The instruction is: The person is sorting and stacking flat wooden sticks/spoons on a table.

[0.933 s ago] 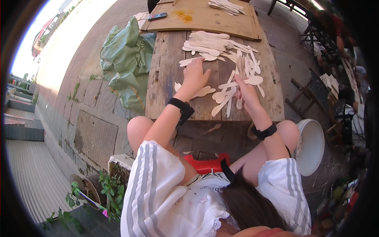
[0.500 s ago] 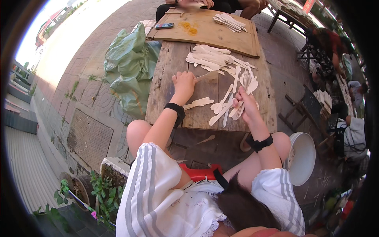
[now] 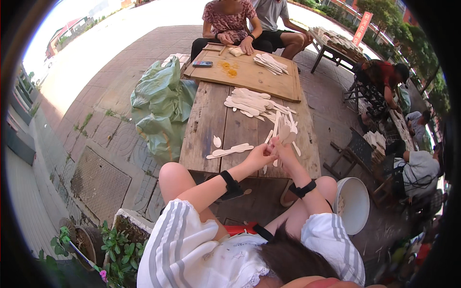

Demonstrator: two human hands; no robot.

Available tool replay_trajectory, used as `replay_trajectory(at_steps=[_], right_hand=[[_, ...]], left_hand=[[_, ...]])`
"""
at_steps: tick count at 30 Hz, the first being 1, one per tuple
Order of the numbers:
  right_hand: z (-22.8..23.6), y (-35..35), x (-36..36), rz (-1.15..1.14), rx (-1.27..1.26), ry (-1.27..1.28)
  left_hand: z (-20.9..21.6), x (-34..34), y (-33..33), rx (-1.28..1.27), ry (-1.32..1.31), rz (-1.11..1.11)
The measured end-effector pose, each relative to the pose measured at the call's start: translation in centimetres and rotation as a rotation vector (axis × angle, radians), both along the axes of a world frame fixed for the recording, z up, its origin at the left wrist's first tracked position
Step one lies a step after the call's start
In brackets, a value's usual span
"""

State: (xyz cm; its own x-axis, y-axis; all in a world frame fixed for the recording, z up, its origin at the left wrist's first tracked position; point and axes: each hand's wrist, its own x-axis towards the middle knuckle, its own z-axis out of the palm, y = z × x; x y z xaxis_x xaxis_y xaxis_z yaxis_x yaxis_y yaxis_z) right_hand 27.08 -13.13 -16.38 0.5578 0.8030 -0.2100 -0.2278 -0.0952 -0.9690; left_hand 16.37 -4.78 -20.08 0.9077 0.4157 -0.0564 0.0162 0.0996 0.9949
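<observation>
My right hand (image 3: pixel 285 151) is closed around a bundle of pale wooden spoons (image 3: pixel 286 134), their rounded heads pointing up and away from me. Pressed against it, my left hand (image 3: pixel 260 157) has its fingers pinched together by the bundle's lower part; what they grip is hidden. Several wooden spoons (image 3: pixel 230 150) lie in a loose row on the plank table (image 3: pixel 204 129), left of my hands. Just beyond that row is a single small wooden piece (image 3: pixel 217 141). A larger pile of wooden spoons (image 3: pixel 247 102) spreads farther back on the table, and loose ones lie under and around my right hand.
A wooden board (image 3: pixel 240 69) at the table's far end bears more spoons (image 3: pixel 271 64) and a dark remote-like object (image 3: pixel 202 64). A person (image 3: pixel 230 24) sits behind it. A green sack (image 3: pixel 158 105) stands left; a white bucket (image 3: pixel 355 206) stands by my right knee.
My left hand has come right and nearer, from the table's middle to my right hand. The spoon it held is no longer seen there. The view has tilted up, showing more of the people beyond.
</observation>
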Motion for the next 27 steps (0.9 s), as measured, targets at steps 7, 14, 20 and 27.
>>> replay_trajectory(at_steps=[7, 14, 20, 27], right_hand=[[7.9, -1.3, 3.7, -0.178, 0.623, 0.068], [2.5, -7.4, 4.6, -0.671, 0.324, -0.364], [-5.9, -10.8, 2.9, -0.976, 0.395, 0.136], [-6.5, -9.4, 3.7, -0.958, 0.434, 0.158]], left_hand=[[0.5, -0.6, 0.2, 0.419, -0.107, 0.182], [3.8, -2.0, -0.4, 0.508, -0.268, 0.142], [20.5, -10.4, -3.6, 0.526, -0.721, -0.147], [32.7, -22.9, -11.4, 0.181, -0.943, 0.061]])
